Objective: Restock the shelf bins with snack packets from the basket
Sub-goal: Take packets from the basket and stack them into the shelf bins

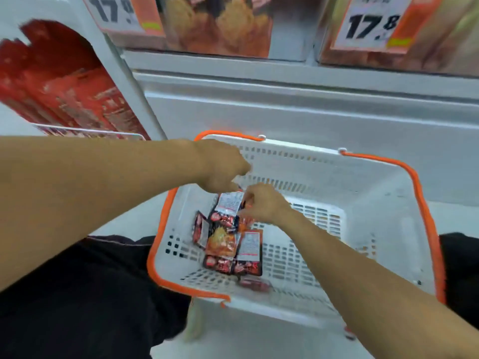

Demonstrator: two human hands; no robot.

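Basket [363,177]: white plastic, matt, slotted walls and floor, orange plastic rim and handles. Snack packets [228,237] inside it: glossy printed film, crinkled, white paper-like label panels. Above the basket, shelf front [285,99]: smooth white painted metal or plastic, can't tell which. Price cards [373,24] further up: paper behind clear glossy sleeves. Left of the basket, wire bin [90,130]: white coated metal.

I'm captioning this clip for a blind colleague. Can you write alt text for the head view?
Both hands, left hand and right hand, reach into a white basket with orange rims and pinch a snack packet; more packets lie below, price tags above.
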